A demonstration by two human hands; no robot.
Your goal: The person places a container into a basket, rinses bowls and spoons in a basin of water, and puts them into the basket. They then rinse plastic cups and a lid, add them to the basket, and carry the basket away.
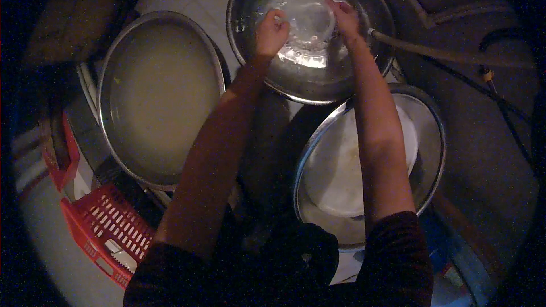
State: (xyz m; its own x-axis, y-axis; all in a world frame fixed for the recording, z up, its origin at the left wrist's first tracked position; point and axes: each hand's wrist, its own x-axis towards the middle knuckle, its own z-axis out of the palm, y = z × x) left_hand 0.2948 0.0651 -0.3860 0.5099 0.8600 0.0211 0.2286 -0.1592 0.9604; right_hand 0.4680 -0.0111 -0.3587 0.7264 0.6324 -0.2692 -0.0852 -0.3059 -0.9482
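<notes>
A round, clear dish (pixel 310 16) sits low in a wide metal basin (pixel 318 94) with water rippling about it. My left hand (pixel 273 33) is closed at the dish's left rim, thumb and fingers curled together. At the right rim, my right hand (pixel 343 16) grips the dish with its fingers pointing inward. Bright reflections on the water blur the dish's outline, so I cannot tell whether it is a bowl or a plate.
To the left stands a metal basin of cloudy water (pixel 165 91). Below my right forearm, another basin (pixel 438 136) holds a large white round piece (pixel 330 176). A hose (pixel 432 51) ends at the upper basin's right rim. A red plastic basket (pixel 114 222) stands lower left.
</notes>
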